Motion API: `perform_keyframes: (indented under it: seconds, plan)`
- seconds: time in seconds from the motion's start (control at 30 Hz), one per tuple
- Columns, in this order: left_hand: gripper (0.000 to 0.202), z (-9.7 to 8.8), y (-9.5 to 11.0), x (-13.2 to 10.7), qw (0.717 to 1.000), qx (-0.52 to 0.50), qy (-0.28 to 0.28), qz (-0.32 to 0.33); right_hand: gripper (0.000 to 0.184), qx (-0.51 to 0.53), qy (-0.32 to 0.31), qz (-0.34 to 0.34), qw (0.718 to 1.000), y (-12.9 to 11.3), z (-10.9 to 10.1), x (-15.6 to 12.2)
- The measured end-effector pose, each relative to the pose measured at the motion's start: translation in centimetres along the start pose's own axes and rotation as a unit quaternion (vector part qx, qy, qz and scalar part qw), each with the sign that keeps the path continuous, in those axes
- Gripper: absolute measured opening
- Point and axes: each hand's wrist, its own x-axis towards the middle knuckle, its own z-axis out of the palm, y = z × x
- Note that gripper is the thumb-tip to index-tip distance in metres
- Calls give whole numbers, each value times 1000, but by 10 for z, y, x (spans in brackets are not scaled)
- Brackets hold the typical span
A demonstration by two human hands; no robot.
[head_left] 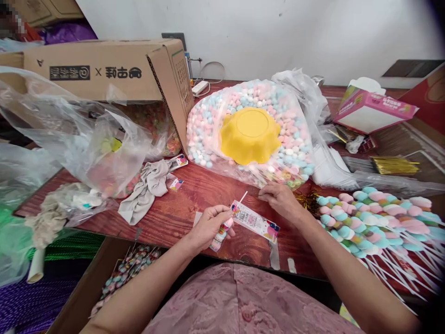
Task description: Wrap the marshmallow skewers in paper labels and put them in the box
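Note:
My left hand (209, 223) is closed around a marshmallow skewer (222, 231) of pastel puffs, its white stick poking up toward the far side. A printed clear wrapper sleeve (255, 221) lies on the red wooden table (194, 195) just right of that hand, touching the skewer's top. My right hand (280, 198) rests at the near edge of the big plastic bag of pastel marshmallows (208, 134), fingers pinched together on something too small to make out. An upturned yellow bowl (249, 134) sits on that bag.
A heap of finished marshmallow skewers (375, 218) lies at the right. A cardboard box (104, 69) and crumpled clear bags (86, 144) fill the left. A grey cloth (146, 188), gold twist ties (394, 164), a pink carton (373, 109) and a lower box of wrapped skewers (130, 266) surround me.

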Motion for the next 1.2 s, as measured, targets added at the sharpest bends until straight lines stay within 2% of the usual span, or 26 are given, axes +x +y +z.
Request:
perform_keyframes:
  seconds: [0.17,0.23,0.33,0.37,0.43,0.53,0.63,0.73,0.83,0.97,1.03,1.1,1.2]
  plan:
    - [34,7,-12,5,1000,12,5,5,16,51,80,28,995,15,-15,-34]
    - [32,12,-17,9,999,31,5,10,18,69,120,44,989,6,-17,-49]
    - [28,23,-22,15,998,60,-10,20,18,125,161,30,979,-29,-12,-65]
    - [27,26,-23,17,997,66,-16,27,21,148,153,1,977,-43,-9,-68]
    - [26,32,-24,18,997,65,-20,40,31,140,96,-65,983,-67,1,-72]
    - [23,36,-24,17,998,47,-9,39,42,92,71,-86,989,-85,14,-74]
    - [23,33,-25,11,998,52,-12,27,42,87,58,-75,992,-83,22,-75]
    - [27,30,-28,6,996,76,-26,50,39,93,48,-74,992,-80,26,-75]
    - [31,29,-31,7,995,77,-9,63,40,97,44,-78,991,-80,28,-75]
    - [27,28,-31,10,996,52,19,70,44,116,47,-83,989,-81,26,-78]
    - [27,28,-29,11,996,42,23,75,41,152,85,-61,983,-82,25,-83]
    - [28,28,-25,10,995,47,20,86,30,215,141,7,966,-84,27,-89]
    - [27,30,-20,10,985,92,-3,148,12,362,154,128,910,-89,32,-93]
